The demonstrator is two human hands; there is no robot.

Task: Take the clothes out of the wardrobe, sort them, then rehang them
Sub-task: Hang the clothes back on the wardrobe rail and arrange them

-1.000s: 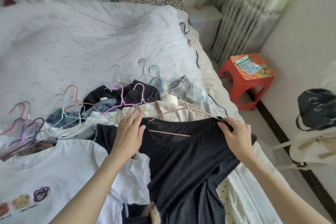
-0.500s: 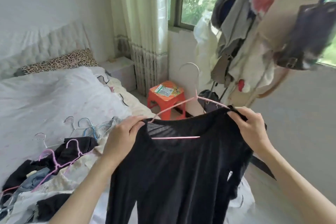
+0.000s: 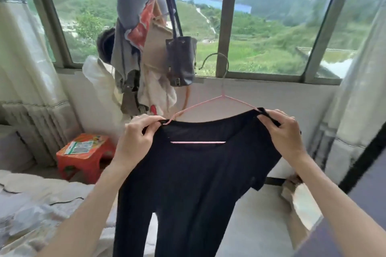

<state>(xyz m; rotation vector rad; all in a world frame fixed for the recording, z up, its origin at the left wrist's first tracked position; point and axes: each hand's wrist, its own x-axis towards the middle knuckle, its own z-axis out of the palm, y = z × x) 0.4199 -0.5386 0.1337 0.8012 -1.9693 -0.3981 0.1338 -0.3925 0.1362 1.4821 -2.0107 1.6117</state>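
In the head view the step in hand looks like rehanging: a thin black long-sleeved top (image 3: 194, 173) sits on a pink wire hanger (image 3: 217, 102), lifted before the window with its hook free, so the next move likely calls for carrying it to a rail and catching that hook. The left hand (image 3: 135, 142) and right hand (image 3: 286, 133) are raised level, each pinching a shoulder of the top between thumb and curled fingers.

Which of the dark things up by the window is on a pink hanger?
The black top held up by both hands, left hand and right hand: a pink hanger runs through its neckline. The dark bucket bag hangs by its own straps instead.
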